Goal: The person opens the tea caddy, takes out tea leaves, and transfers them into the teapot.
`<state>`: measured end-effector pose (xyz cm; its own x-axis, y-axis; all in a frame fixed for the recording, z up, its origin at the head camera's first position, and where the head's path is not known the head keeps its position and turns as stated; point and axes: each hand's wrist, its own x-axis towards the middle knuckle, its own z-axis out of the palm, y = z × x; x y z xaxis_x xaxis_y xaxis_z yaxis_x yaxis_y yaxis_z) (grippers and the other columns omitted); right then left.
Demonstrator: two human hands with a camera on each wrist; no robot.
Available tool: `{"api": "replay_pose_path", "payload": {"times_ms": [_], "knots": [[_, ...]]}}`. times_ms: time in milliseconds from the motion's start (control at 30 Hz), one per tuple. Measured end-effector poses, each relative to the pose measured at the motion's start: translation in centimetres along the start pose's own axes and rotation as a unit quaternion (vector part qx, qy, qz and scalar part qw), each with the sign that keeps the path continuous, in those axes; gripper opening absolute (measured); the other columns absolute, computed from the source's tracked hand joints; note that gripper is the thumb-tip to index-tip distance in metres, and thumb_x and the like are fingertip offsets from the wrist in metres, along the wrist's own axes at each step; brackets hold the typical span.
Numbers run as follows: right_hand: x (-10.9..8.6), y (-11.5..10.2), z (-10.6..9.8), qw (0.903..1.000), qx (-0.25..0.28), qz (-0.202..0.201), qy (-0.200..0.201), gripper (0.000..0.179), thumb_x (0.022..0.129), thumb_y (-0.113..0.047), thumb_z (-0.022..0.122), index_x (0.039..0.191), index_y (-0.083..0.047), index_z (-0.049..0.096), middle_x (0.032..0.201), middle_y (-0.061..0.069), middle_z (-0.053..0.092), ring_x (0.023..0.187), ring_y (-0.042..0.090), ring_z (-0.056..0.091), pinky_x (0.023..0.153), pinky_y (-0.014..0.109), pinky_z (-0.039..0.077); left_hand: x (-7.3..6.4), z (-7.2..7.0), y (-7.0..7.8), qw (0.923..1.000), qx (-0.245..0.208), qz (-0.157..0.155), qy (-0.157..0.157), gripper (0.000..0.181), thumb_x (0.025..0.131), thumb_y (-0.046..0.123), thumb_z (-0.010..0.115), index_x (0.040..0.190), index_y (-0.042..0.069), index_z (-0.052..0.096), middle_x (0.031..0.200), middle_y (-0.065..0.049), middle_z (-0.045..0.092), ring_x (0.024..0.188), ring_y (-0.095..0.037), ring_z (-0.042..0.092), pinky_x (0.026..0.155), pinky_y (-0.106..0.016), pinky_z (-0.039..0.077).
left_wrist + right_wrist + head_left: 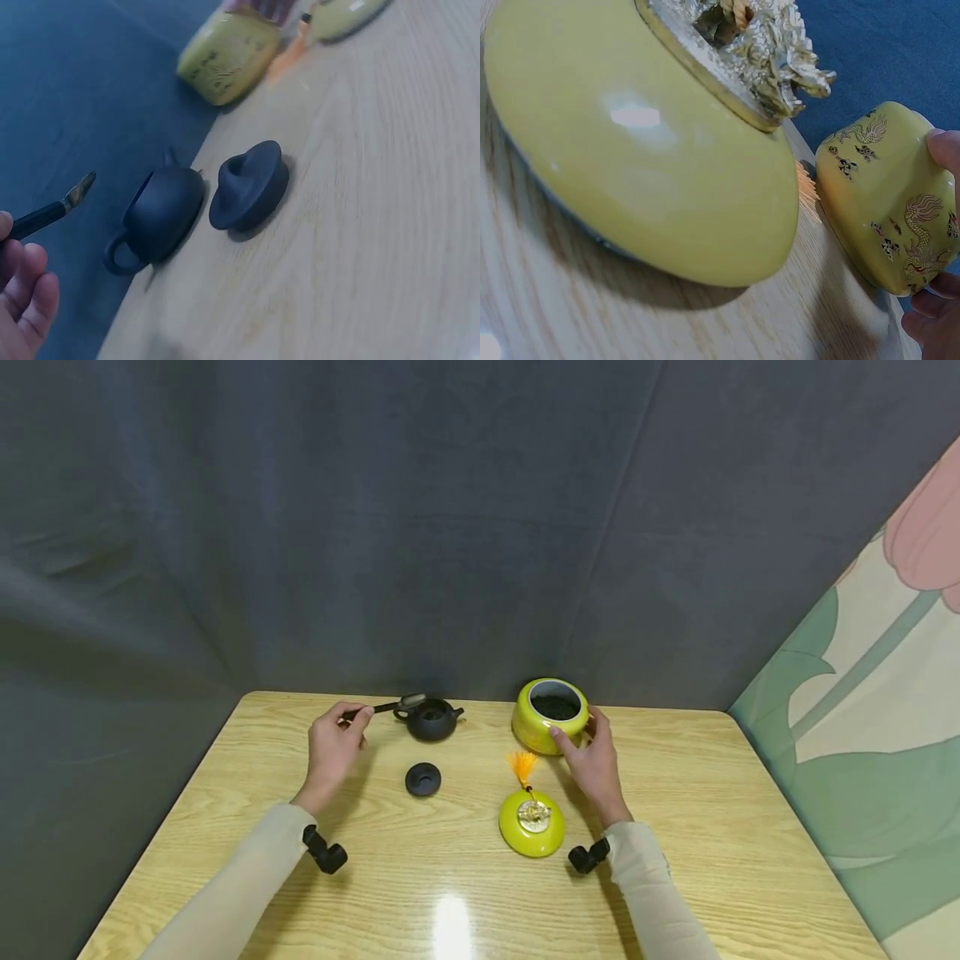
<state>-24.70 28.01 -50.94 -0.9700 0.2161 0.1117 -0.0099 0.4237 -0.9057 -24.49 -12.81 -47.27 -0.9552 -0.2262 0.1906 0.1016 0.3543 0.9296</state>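
Note:
My left hand [333, 743] pinches the dark handle of a small tea scoop [386, 707], whose tip lies over the left rim of a black teapot [435, 728] in the head view. The left wrist view shows that scoop [45, 217] level above the open teapot [169, 206]. With thumb and fingers, my right hand [596, 768] grips a yellow tea jar [529, 729] by its right side. The jar's mouth leans toward me, showing dark tea leaves [557, 707] inside. Dragons decorate the jar [877, 180] in the right wrist view.
The round black teapot lid [423, 780] lies in front of the teapot. Nearer my right forearm is the yellow jar lid [517, 837], with a metallic knob and an orange tassel [522, 767]. A dark curtain [450, 527] hangs along the table's back edge.

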Motion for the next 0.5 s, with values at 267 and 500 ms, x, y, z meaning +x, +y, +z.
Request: {"api": "replay_pose_path", "payload": {"times_ms": [267, 500], "knots": [[-0.1, -0.2, -0.2, 1.0000, 0.001, 0.002, -0.006, 0.089, 0.100, -0.043, 0.075, 0.166, -0.008, 0.027, 0.167, 0.024, 0.038, 0.154, 0.042, 0.041, 0.130, 0.058, 0.031, -0.3, -2.9, -2.1, 0.9927, -0.039, -0.103, 0.048, 0.034, 0.106, 0.031, 0.068, 0.118, -0.001, 0.073, 0.085, 0.001, 0.064, 0.060, -0.006, 0.063, 0.060, -0.021, 0.054], [0.1, 0.1, -0.1, 1.0000, -0.002, -0.001, -0.005, 0.088, 0.100, -0.043, 0.074, 0.166, -0.008, 0.027, 0.167, 0.024, 0.038, 0.155, 0.041, 0.041, 0.131, 0.057, 0.030, -0.5, -4.4, -4.5, 0.9894, -0.018, -0.113, 0.089, 0.034, 0.106, 0.029, 0.068, 0.118, -0.002, 0.074, 0.082, 0.004, 0.061, 0.060, -0.008, 0.064, 0.058, -0.021, 0.054]]}}
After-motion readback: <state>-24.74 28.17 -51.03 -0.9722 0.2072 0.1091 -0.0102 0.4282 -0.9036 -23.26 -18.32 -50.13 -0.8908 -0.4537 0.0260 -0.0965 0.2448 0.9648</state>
